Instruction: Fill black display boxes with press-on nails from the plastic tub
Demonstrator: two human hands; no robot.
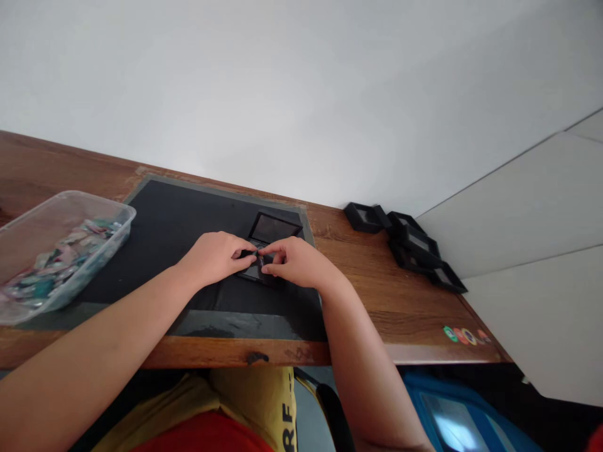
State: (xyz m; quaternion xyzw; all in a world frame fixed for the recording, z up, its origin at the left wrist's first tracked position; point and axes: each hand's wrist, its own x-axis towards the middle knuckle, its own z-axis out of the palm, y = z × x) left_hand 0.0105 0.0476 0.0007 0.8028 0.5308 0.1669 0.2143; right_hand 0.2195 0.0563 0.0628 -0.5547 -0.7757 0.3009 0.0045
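On the black mat lies an opened black box with a dark see-through panel in its raised lid (277, 228); its lower half sits mostly under my fingers. My left hand (217, 256) reaches in from the left side, thumb and index finger pinched at the middle of the box on a small item too tiny to name. From the right, my right hand (298, 260) meets it there, index fingertip close to the left fingertips, thumb curled below. A small shiny piece shows between the right thumb and index finger, its kind unclear.
A clear plastic tub (125, 220) filled with small, mixed, wrapped-looking pieces stands on the left. Several black boxes with windowed lids (417, 242) are piled at the back right, by the wall. Round stickers (466, 336) mark the wooden table's (358, 276) front right corner.
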